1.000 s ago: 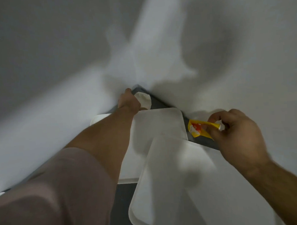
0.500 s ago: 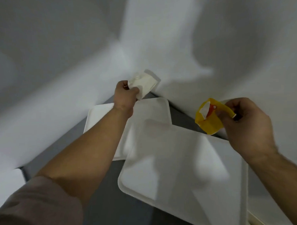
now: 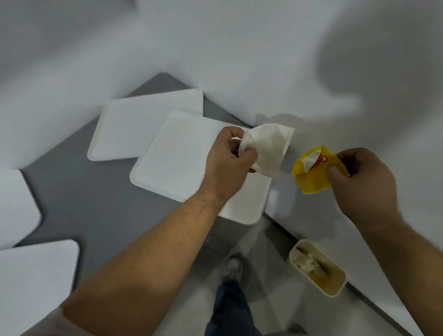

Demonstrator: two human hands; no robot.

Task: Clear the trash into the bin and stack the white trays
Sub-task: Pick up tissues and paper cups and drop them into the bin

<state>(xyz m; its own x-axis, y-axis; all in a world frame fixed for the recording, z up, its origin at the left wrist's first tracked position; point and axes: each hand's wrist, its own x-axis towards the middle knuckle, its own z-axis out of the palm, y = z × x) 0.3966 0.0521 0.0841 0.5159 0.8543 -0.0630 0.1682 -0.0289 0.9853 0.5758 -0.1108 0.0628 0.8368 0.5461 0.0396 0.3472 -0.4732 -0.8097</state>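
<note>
My left hand (image 3: 229, 160) grips a crumpled white napkin (image 3: 267, 146), held in the air above the right end of a white tray (image 3: 174, 159). My right hand (image 3: 363, 184) pinches a yellow wrapper (image 3: 313, 176) with a bit of white paper and red in it, held over the floor by the wall. A second white tray (image 3: 140, 125) lies behind the first, partly under it, on the grey table (image 3: 89, 199). Two more white trays (image 3: 30, 280) (image 3: 6, 202) lie at the left. A small cream bin (image 3: 318, 266) with trash inside stands on the floor below my right hand.
White walls meet in a corner behind the table. My leg and shoe (image 3: 231, 269) stand on the light floor between the table's edge and the bin. The near tray overhangs the table's edge.
Both hands have lifted their trash off the table corner and carried it right and toward me. The view has tipped down, so the floor, the bin and the left trays now show.
</note>
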